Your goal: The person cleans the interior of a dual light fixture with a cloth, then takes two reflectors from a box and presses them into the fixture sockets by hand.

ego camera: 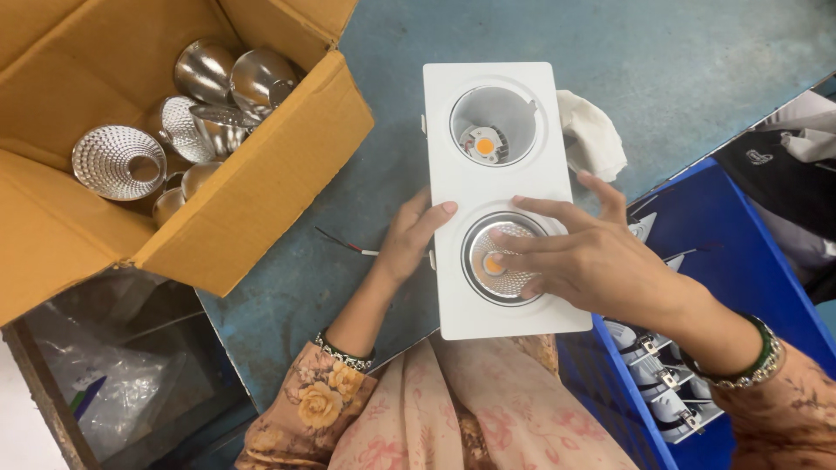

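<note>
A white twin downlight housing point(501, 196) lies lengthways on the blue-grey workbench point(679, 61), its near end overhanging the bench's front edge above the person's lap. The right hand point(579, 257) rests on the nearer opening, fingers point(522, 235) loosely spread and laid flat over a faceted silver reflector point(498, 259) seated in that hole; an orange LED chip shows through its centre. The hand presses rather than pinches. The left hand point(409, 239) steadies the housing at its left long edge, fingers close together, thumb lying on the white face. The farther opening point(492, 126) has no reflector, only a bare LED chip at its bottom. A white cloth point(592, 135) lies just beside the housing's right edge. At the bench's left corner an open cardboard box point(261, 183) holds loose silver reflectors point(119, 163). A blue crate point(723, 252) sits below the bench's right side.
</note>
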A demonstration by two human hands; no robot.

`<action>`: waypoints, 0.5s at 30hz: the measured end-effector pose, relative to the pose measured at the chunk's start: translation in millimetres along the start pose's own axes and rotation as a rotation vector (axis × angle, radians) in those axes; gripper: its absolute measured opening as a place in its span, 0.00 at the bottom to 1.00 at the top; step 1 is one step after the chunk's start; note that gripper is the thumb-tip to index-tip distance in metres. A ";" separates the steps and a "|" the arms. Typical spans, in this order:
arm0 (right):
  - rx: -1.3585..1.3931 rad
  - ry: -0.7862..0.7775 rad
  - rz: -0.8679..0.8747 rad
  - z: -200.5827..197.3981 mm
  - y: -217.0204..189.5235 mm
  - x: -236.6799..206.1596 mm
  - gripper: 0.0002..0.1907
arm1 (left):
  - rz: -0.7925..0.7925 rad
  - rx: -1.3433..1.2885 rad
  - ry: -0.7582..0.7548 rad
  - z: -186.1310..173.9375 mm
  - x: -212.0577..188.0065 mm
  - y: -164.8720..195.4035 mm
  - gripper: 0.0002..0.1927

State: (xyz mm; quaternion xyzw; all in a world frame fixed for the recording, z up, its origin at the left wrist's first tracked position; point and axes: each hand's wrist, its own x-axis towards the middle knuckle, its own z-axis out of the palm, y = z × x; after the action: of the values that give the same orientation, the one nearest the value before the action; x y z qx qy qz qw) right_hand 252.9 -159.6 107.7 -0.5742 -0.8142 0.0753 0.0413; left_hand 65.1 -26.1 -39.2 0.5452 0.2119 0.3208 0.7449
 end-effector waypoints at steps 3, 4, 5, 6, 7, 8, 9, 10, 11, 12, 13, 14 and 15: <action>-0.027 0.004 0.013 3.7 -1.4 -2.9 0.25 | 0.056 -0.056 0.015 4.2 -3.3 0.2 0.24; -0.033 0.012 0.015 4.9 -1.8 -4.5 0.24 | 0.074 -0.014 0.033 5.6 -4.7 1.1 0.22; -0.042 0.018 0.017 5.2 -1.9 -6.7 0.23 | 0.093 0.026 0.051 7.4 -6.0 2.1 0.21; -0.050 0.024 0.015 6.0 -2.3 -8.6 0.21 | 0.113 0.069 0.073 9.3 -8.0 3.4 0.20; -0.092 0.029 0.014 7.6 -3.8 -10.0 0.22 | 0.143 0.117 0.085 10.5 -9.6 5.1 0.19; -0.135 0.033 0.012 9.0 -5.8 -12.4 0.23 | 0.175 0.164 0.097 12.9 -11.5 6.5 0.19; -0.178 0.037 0.011 10.4 -7.8 -14.2 0.23 | 0.206 0.211 0.110 14.4 -13.2 8.3 0.19; -0.177 0.053 0.011 11.1 -8.8 -16.0 0.22 | 0.222 0.229 0.117 16.6 -14.1 9.6 0.20; -0.175 0.070 0.012 12.4 -10.2 -17.0 0.21 | 0.237 0.249 0.124 18.3 -15.0 10.9 0.20; -0.174 0.089 0.016 13.4 -11.1 -17.7 0.20 | 0.254 0.269 0.128 19.3 -14.9 12.0 0.20; -0.165 0.096 0.019 13.7 -11.2 -18.1 0.21 | 0.236 0.260 0.135 19.9 -14.6 12.8 0.20; -0.159 0.105 0.020 13.8 -10.3 -17.8 0.21 | 0.222 0.252 0.145 20.0 -13.4 13.4 0.20; -0.153 0.116 0.017 13.9 -8.7 -16.5 0.21 | 0.209 0.246 0.157 19.2 -11.9 13.7 0.21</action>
State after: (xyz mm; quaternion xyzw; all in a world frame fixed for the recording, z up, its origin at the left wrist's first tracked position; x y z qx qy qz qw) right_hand 248.2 -179.0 95.9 -0.5860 -0.8089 -0.0200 0.0437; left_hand 66.1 -44.7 -20.5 0.6247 0.2492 0.4095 0.6164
